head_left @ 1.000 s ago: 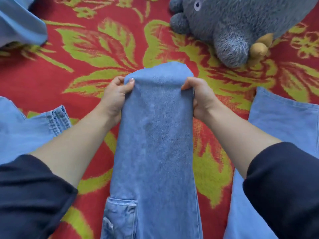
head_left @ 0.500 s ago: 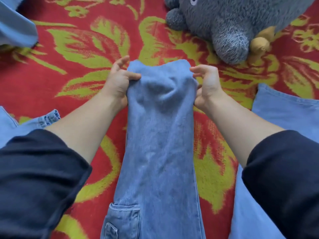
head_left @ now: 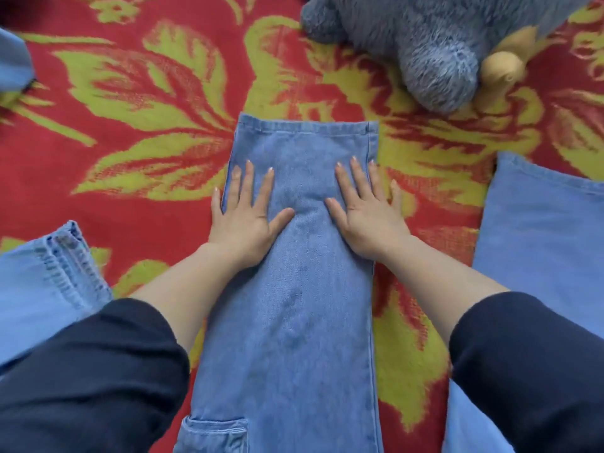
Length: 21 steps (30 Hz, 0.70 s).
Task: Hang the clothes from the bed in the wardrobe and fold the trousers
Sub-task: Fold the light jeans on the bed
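Upper right of the frame, a grey plush toy [head_left: 434, 50] sits; other denim [head_left: 539, 240] lies at both edges. Centre, the jeans [head_left: 294, 315] lie flat beneath left hand [head_left: 243, 217] and right hand [head_left: 369, 220], both open-palmed.

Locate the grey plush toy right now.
In the head view, the grey plush toy lies at the top right on the red blanket, just beyond and right of the hem of the jeans.
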{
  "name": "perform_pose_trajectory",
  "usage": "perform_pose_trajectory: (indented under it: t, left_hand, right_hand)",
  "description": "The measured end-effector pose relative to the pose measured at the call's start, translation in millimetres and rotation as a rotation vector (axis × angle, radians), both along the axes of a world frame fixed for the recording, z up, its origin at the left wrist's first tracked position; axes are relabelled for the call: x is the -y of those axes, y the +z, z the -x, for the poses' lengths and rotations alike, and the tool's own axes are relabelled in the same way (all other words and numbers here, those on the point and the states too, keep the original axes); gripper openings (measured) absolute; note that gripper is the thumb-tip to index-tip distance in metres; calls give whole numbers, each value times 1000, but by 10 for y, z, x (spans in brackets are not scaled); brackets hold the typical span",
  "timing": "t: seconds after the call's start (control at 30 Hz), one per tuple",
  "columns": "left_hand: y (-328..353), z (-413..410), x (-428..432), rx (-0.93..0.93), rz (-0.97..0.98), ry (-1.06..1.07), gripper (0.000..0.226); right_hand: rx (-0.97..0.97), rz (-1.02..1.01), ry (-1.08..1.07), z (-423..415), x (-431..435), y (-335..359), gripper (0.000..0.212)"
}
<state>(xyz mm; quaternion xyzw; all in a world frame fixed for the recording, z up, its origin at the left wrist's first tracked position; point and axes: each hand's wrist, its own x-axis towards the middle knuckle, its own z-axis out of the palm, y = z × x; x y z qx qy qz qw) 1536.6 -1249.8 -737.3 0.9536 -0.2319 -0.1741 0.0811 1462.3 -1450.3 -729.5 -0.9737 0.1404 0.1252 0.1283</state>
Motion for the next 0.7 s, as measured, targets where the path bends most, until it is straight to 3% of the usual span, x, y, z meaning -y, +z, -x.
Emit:
perform_pose_trajectory:
  t: [0.2,0.4,0.53,0.63,0.7]
  left_hand:
    - [-4,-102,77,39,-101,9,77]
    - [342,40,430,77,-542,1,68]
    - [453,745,452,-77,-340,24,67]
    - [456,1515,411,-71,-199,19,66]
    - [480,2042,475,-72,-120,40,66]
  right_hand:
    - [-51,-56,15,-71,52,-52,65]
    - [-147,-3,89,412,20,208,65]
    - [-130,-34,99,1011,156,407,60]
    - [-54,25,95,1608,349,503,55]
    - [19,50,-16,2075,546,561,53]
